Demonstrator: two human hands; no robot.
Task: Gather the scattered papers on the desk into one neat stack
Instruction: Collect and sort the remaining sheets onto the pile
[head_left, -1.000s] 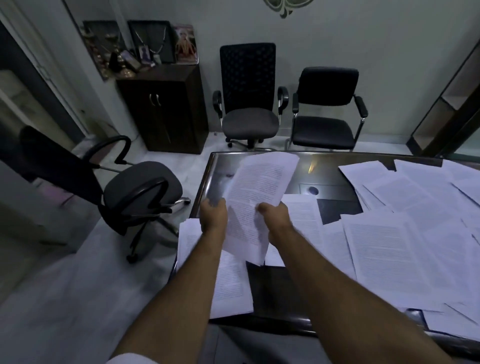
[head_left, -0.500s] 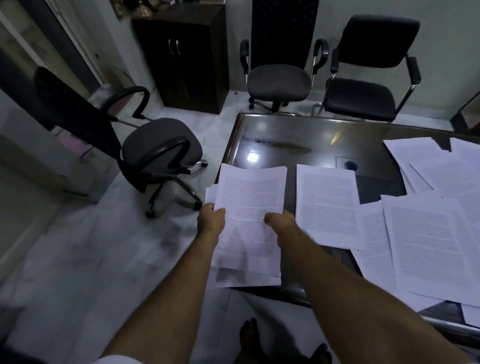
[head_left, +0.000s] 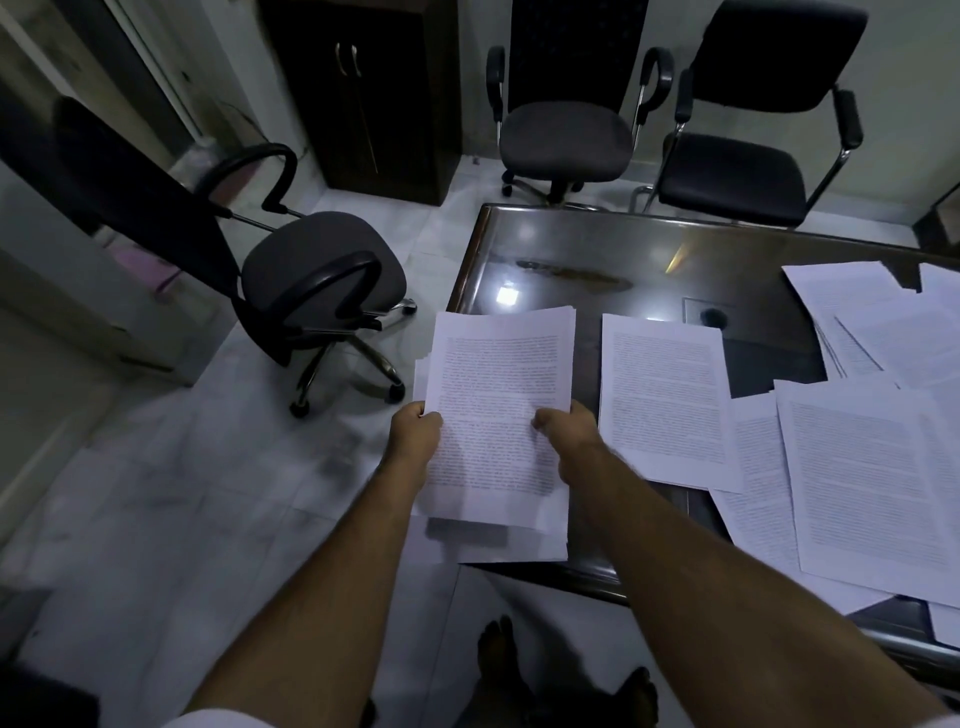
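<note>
Since a second ago the sheaf has come down from its raised, curled tilt and is now lying nearly flat over the near left corner of the desk (head_left: 587, 244), with the view tipped further downward. The left hand (head_left: 415, 436) is gripping the left edge of the stack of papers (head_left: 498, 395), thumb on top; the right hand (head_left: 566, 431) is pinching the right edge, thumb pressing on the printed face. The stack's edges are not quite flush, with a few sheets sticking out at the left and bottom. Just beside the right hand, a single sheet (head_left: 665, 395) is lying flat on the glossy dark top. Further right, the scattered papers (head_left: 872, 467) are overlapping one another toward the desk's right side. Beyond the desk, a swivel chair (head_left: 311, 270) is standing at the left on the pale floor, two more chairs (head_left: 566, 130) are facing the far edge, and a dark cabinet (head_left: 363, 93) is standing against the wall. Bare feet (head_left: 498, 670) are showing below the arms.
</note>
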